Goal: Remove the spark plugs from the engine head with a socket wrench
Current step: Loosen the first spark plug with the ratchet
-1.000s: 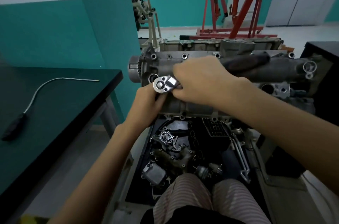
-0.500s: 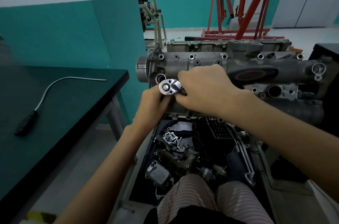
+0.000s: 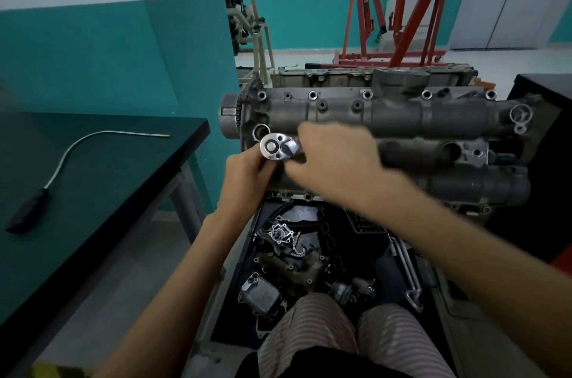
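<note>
The grey engine head [image 3: 402,117] lies across the middle of the view. A chrome socket wrench [image 3: 278,147] stands at its left end, its round ratchet head facing me. My left hand [image 3: 247,179] grips the wrench from below, just under the ratchet head. My right hand [image 3: 334,167] is wrapped round the wrench handle, which it hides. An open round well [image 3: 261,132] shows just behind the ratchet head. No spark plug is visible.
A dark green table [image 3: 93,192] stands at the left with a flexible pick-up tool [image 3: 62,167] on it. Loose engine parts [image 3: 288,254] fill a black tray below the head. A red engine hoist [image 3: 399,6] stands behind. My striped knees [image 3: 340,337] are at the bottom.
Both hands stay on the wrench. The ratchet head has shifted slightly left and my right hand has swung with the handle; the camera has tilted a little.
</note>
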{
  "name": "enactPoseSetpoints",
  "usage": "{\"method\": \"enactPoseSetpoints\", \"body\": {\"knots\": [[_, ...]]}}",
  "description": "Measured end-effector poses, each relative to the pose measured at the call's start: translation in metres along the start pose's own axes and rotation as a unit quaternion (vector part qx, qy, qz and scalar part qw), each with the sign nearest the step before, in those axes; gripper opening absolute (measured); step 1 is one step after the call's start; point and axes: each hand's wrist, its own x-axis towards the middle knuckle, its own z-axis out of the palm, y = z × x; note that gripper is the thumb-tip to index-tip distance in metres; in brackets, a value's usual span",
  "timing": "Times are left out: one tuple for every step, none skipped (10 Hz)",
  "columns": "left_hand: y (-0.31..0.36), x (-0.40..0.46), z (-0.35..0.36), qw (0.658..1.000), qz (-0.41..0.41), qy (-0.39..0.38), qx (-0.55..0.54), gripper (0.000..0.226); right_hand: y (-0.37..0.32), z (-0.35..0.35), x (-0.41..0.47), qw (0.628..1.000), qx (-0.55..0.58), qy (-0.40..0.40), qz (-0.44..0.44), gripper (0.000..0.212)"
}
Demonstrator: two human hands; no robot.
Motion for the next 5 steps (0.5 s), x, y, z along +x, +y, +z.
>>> {"method": "enactPoseSetpoints", "body": {"knots": [[-0.008, -0.005, 0.003, 0.998, -0.062, -0.018, -0.025, 0.023, -0.033, 0.015, -0.022, 0.802, 0.531, -0.227, 0.154, 0.032], [-0.003, -0.004, -0.003, 0.998, -0.047, -0.032, -0.036, 0.033, -0.021, 0.014, -0.006, 0.870, 0.431, -0.235, 0.041, 0.015], [0.004, 0.002, -0.005, 0.998, 0.027, -0.048, -0.019, 0.018, 0.004, -0.009, 0.016, 0.990, -0.110, -0.059, -0.068, 0.024], [0.001, 0.005, -0.001, 0.999, 0.034, -0.011, -0.012, 0.008, 0.001, -0.001, 0.005, 0.987, -0.142, 0.046, -0.060, 0.020], [0.004, -0.003, 0.004, 0.996, -0.057, -0.031, -0.061, 0.015, -0.022, 0.016, -0.013, 0.904, 0.380, -0.160, 0.110, 0.032]]}}
